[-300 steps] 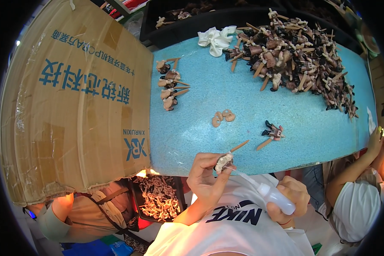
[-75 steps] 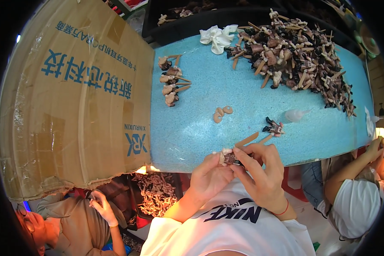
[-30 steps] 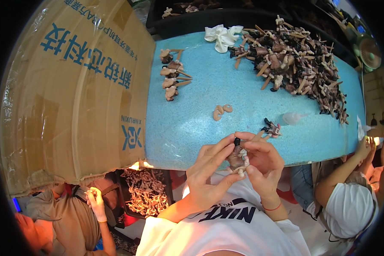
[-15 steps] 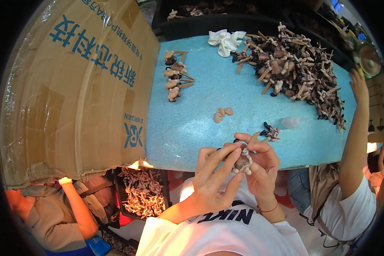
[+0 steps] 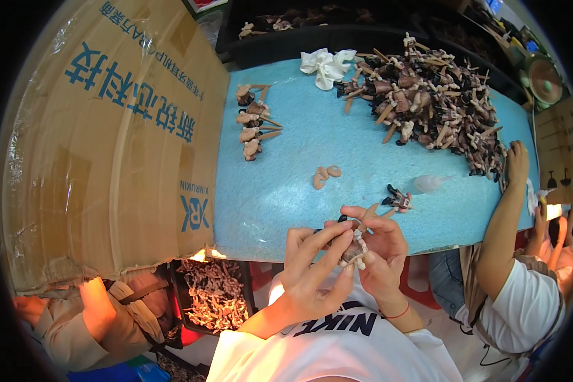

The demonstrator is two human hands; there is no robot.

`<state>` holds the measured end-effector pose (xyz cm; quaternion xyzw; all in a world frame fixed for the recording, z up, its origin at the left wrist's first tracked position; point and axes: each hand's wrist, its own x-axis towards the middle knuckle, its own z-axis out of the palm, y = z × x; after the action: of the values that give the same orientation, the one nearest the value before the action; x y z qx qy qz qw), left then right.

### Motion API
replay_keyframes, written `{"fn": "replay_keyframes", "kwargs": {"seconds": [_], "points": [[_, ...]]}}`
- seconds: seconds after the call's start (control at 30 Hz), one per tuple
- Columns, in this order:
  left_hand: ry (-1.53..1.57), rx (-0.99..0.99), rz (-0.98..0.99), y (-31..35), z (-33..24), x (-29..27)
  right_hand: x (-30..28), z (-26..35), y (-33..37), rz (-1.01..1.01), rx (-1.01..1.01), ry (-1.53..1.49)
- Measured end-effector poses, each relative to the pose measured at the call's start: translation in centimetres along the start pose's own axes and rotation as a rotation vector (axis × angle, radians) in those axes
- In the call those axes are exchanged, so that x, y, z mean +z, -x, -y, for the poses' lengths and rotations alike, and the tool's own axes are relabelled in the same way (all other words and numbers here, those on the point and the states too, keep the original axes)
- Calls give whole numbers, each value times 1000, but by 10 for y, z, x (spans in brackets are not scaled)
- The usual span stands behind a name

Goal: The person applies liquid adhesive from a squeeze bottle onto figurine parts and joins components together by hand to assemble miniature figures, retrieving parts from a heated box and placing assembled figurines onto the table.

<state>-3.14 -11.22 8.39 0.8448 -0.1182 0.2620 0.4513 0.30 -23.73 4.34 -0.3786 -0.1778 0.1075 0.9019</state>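
Close in front of my chest, my left hand (image 5: 313,270) and my right hand (image 5: 386,260) pinch a small figurine (image 5: 353,252) with a brown body and pale limbs. Fingers of both hands are closed around it and hide part of it. Just beyond my right hand, another figurine (image 5: 398,199) with black boots lies on the blue tabletop (image 5: 274,210). A translucent dropper bottle (image 5: 429,183) rests on its side a little farther right. Several small beige ring-like pieces (image 5: 325,176) lie farther out, left of that figurine.
A large heap of figurines (image 5: 433,102) covers the far right. Several more (image 5: 251,121) line the left side, near a tall cardboard box (image 5: 114,146). A crumpled white cloth (image 5: 326,67) sits by the heap. At right, a co-worker's arm (image 5: 506,210) reaches to the table edge.
The co-worker's hand at right has come down from near the fan to the heap's edge. My view has shifted slightly. Both my hands keep hold of the figurine, lowered a little.
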Motion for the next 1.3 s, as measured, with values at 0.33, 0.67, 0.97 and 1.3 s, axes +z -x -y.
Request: {"fn": "replay_keyframes", "kwargs": {"seconds": [0.33, 0.67, 0.97, 1.3], "points": [[9, 14, -87, -3, 2, 6, -2, -5, -10, 87, -96, -55], [47, 27, -52, -7, 9, 5, -3, -3, -15, 119, -117, 17], [217, -70, -46, -5, 15, 12, 1, 7, -13, 27, -53, 48], [288, -144, -61, -1, 15, 20, 1, 14, -12, -11, -3, 80]]}}
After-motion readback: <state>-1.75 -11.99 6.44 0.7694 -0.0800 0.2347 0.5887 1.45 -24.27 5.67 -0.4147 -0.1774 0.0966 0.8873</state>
